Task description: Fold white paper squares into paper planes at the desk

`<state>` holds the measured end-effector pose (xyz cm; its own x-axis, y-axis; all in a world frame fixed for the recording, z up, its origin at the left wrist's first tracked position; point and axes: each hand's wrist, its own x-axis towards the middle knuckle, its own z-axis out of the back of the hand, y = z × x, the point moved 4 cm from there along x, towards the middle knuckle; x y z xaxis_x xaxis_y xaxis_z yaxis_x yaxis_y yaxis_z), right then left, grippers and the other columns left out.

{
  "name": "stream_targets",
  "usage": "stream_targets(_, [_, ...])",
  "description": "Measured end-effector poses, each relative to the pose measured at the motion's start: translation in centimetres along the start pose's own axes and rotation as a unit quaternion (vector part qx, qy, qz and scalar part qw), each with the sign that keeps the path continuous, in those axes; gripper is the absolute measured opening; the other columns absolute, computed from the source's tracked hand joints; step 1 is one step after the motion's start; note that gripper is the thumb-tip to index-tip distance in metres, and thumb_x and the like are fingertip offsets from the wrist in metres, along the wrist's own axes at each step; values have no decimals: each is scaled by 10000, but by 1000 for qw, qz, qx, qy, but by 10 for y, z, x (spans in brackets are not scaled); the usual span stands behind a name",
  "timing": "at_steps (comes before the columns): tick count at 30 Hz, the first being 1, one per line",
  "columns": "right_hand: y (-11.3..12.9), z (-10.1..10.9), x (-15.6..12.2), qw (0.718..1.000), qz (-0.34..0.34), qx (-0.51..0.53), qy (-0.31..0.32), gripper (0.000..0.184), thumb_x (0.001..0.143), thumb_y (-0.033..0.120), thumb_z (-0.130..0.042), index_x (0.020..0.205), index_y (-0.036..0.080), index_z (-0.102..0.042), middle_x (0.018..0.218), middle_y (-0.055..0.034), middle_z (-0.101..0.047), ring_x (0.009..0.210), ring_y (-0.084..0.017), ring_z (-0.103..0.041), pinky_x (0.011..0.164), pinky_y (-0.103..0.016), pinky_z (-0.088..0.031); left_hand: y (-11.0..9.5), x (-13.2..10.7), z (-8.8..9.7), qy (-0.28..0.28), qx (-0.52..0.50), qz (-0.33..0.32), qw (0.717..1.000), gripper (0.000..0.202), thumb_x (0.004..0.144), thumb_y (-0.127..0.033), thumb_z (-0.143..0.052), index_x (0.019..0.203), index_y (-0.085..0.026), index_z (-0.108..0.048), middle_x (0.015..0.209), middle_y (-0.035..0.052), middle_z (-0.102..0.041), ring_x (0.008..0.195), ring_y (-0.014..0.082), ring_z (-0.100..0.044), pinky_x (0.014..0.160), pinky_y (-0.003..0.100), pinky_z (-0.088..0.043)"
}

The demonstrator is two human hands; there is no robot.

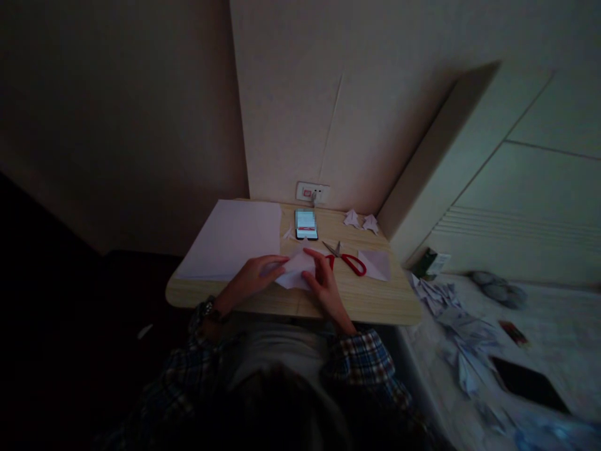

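Observation:
Between my two hands is a sheet of folded white paper, held just above the near part of a small wooden table. My left hand pinches its left edge between thumb and fingers. On the other side, my right hand grips the paper's right edge, thumb on the near side and fingers at the far side. Red-handled scissors lie with blades parted just right of my right hand, one handle partly hidden behind it. A square of white paper rests beside them.
A stack of large white paper covers the table's left side. A lit phone lies near the wall socket. Two folded paper figures sit at the back right. Many folded papers and a dark tablet lie on the bed.

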<state>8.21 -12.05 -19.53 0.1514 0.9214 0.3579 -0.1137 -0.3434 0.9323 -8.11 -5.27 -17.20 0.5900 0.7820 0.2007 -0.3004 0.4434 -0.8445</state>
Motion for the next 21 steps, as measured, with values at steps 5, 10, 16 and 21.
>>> stream_targets(5, [4, -1, 1, 1000, 8, 0, -6, 425, 822, 297, -575, 1240, 245, -510, 1233, -44, -565, 1103, -213, -542, 960, -359, -442, -2, 0, -3, 20, -44, -3, 999, 463, 767, -398, -603, 1142, -129, -645, 1223, 124, -656, 1115, 257, -619, 975, 383, -479])
stream_targets(10, [6, -3, 1, 1000, 1, 9, 5, 420, 822, 341, -574, 1227, 253, -509, 1177, -40, -590, 1046, -209, -570, 904, -351, -474, -6, 0, -3, 12, -55, -7, 998, 438, 737, -373, -621, 1106, -140, -654, 1214, 119, -663, 1089, 256, -635, 963, 390, -493])
stream_targets(16, [9, -1, -1, 1000, -8, 25, 0, 324, 847, 352, -534, 1156, 252, -536, 1102, -26, -608, 998, -195, -587, 872, -332, -481, -15, 1, -4, 5, 25, -27, 999, 348, 805, -348, -556, 1042, -128, -683, 1058, 106, -729, 919, 241, -693, 818, 328, -551])
stream_targets(21, [6, 3, 2, 999, -13, 23, -40, 182, 832, 383, -539, 966, 260, -539, 923, -3, -604, 893, -181, -583, 781, -298, -480, -24, 1, -9, -5, 183, -85, 979, 274, 876, -244, -482, 1043, -170, -687, 1068, 75, -733, 938, 224, -689, 852, 331, -523])
